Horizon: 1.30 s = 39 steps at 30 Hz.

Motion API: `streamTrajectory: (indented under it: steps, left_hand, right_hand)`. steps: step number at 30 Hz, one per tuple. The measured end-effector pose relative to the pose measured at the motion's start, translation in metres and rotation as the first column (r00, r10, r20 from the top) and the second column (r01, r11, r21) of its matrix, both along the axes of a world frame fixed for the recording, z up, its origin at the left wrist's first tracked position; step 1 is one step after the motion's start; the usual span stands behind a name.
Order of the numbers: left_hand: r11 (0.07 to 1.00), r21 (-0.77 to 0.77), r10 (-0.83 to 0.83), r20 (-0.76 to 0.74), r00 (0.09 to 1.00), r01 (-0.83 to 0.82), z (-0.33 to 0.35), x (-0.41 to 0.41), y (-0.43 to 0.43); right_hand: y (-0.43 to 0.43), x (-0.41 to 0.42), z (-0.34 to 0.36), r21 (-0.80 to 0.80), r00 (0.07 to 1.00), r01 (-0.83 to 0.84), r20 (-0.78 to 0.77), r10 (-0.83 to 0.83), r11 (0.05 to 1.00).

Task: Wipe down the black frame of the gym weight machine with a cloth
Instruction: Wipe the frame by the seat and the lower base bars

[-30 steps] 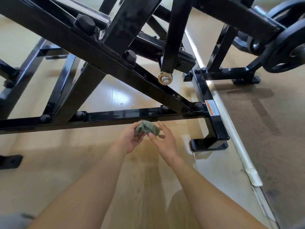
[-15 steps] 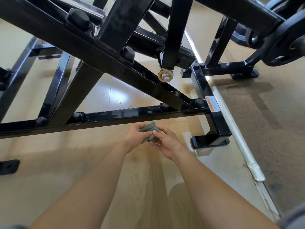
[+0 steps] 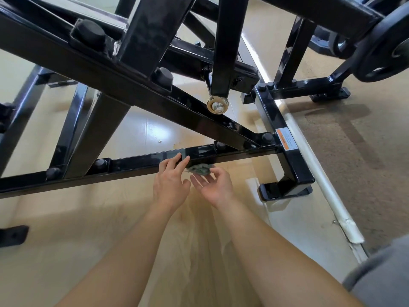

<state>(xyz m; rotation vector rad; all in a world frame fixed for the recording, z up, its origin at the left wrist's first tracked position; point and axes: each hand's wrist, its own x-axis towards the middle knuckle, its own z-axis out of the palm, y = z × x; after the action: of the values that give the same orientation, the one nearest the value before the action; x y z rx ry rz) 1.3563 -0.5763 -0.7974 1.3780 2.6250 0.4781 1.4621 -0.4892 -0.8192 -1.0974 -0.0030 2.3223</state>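
Fingers of the left hand lie straight on the low bar; the right hand loosely pinches the cloth just beneath it. Wiping looks barely begun; most of the frame is left to do.

2 bare hands are at the low black frame bar. The left hand touches it with straight fingers. The right hand, palm up, holds a green cloth just under it.
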Motion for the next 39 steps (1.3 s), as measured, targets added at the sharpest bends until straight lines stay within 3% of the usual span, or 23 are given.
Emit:
streamTrajectory:
  steps: [9, 16, 21, 26, 32, 36, 39]
  left_hand:
    - [0.997, 0.038, 0.061, 0.038, 0.997, -0.062, 0.0, 0.014, 0.001]
    - [0.993, 0.041, 0.111, 0.075, 0.991, -0.114, -0.004, 0.022, 0.004]
    - [0.988, 0.04, 0.144, 0.109, 0.984, -0.149, -0.002, 0.029, 0.007]
    - [0.985, 0.019, 0.168, 0.128, 0.977, -0.172, 0.002, 0.031, 0.009]
    - [0.987, -0.006, 0.162, 0.156, 0.974, -0.163, 0.007, 0.031, 0.009]
    - [0.981, -0.026, 0.195, 0.187, 0.963, -0.194, 0.011, 0.036, 0.014]
    - [0.976, -0.03, 0.215, 0.168, 0.962, -0.213, 0.015, 0.044, 0.018]
  right_hand:
    - [0.021, 0.031, 0.003, -0.12, 0.978, 0.199, -0.04, -0.205, 0.973]
    - [0.055, 0.08, 0.005, -0.088, 0.949, 0.314, 0.027, -0.313, 0.945]
    - [0.077, 0.107, 0.006, 0.023, 0.926, 0.369, 0.079, -0.37, 0.929]
    - [0.083, 0.093, 0.008, 0.098, 0.955, 0.218, 0.184, -0.233, 0.971]
    - [0.062, 0.066, 0.019, 0.214, 0.964, -0.15, 0.248, 0.095, 0.965]
    - [0.057, 0.058, 0.041, 0.405, 0.876, -0.457, 0.357, 0.323, 0.792]
    - [0.073, 0.073, 0.07, 0.447, 0.705, -0.693, 0.585, 0.402, 0.565]
